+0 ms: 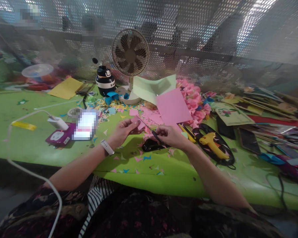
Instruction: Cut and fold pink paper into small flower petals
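The left hand (123,131) pinched a small pink paper piece (141,125); the right hand (171,135), at its three o'clock, gripped scissors (154,134). Neat cutting called for turning the piece slowly.

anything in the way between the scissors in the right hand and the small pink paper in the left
Nothing visible: the scissors in the right hand point toward the small pink paper in the left hand. Whether they touch is too small to tell.
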Tool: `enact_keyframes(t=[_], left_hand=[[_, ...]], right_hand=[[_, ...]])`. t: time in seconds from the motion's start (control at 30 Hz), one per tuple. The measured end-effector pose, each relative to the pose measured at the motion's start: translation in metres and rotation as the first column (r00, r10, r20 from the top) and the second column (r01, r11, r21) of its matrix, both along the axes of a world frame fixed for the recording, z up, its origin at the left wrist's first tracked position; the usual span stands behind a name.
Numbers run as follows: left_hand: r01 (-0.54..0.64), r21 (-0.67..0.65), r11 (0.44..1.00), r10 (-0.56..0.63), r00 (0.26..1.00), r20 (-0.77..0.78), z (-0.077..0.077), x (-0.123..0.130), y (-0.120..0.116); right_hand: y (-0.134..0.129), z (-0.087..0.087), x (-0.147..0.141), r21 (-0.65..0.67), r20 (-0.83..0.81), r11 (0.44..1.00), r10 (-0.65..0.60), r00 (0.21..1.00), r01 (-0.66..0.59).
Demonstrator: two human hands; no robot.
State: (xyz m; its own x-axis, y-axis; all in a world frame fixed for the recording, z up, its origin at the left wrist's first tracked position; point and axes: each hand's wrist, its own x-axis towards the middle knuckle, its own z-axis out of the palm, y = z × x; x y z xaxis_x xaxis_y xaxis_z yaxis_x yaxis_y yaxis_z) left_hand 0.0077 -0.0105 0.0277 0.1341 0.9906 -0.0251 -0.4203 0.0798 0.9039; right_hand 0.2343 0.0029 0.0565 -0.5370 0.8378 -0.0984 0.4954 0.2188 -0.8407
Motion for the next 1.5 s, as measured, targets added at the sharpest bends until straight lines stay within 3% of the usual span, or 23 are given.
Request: enact_keyframes(t=[0.53,0.7,0.9,1.1,1.27,1.5], left_hand=[[0.041,-0.006,0.999,-0.041,0.999,-0.013,-0.001,0.003,-0.003],[0.007,-0.065,0.998,0.002,0.99,0.138,0.0,0.0,-0.001],[0.169,-0.181,0.969,-0.122,0.962,0.244,0.007,0.001,-0.003],[0.2,-0.18,0.963,-0.144,0.949,0.282,0.003,0.004,-0.002],[0.182,-0.194,0.964,-0.118,0.947,0.3,-0.003,0.004,0.0],[0.13,-0.157,0.979,-0.08,0.954,0.287,-0.007,-0.002,0.007]], right_hand=[[0.0,0.0,0.0,-0.019,-0.018,1.0,0.018,1.0,-0.018],[-0.003,0.004,-0.003,-0.085,-0.033,0.996,-0.026,0.999,0.023],[-0.004,0.006,-0.006,-0.087,0.045,0.995,-0.051,0.998,0.055],[0.001,-0.001,-0.002,-0.06,0.061,0.998,-0.023,0.998,0.027],[0.002,0.0,-0.001,-0.04,0.08,0.999,-0.001,0.997,0.005],[0.002,0.005,0.001,-0.18,0.041,0.983,-0.014,0.999,0.021]])
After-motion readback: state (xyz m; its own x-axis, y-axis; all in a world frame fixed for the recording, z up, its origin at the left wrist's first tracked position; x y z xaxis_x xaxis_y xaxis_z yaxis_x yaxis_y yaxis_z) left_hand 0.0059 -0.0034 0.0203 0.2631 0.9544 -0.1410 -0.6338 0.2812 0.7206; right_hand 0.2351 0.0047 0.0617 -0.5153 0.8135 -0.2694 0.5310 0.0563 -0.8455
